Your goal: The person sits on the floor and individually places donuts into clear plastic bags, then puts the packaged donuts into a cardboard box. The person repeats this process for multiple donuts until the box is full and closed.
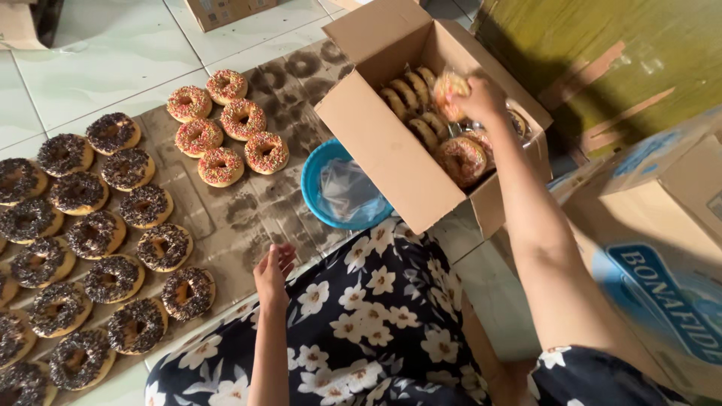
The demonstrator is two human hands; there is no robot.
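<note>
Choc-sprinkle donuts (113, 256) in rows on greasy brown paper (248, 218), six rainbow-sprinkle donuts (226, 124) beyond, blue bowl (312, 188) w/ maybe plastic bags.

— What's the floor (98, 60) around me like?
— Pale glossy tiles with thin grout lines, bright where daylight falls.

— And beside me?
— A yellow-green painted wall (602, 37) stands at my upper right, partly in shadow, with worn brownish patches where the paint has scraped away.
</note>
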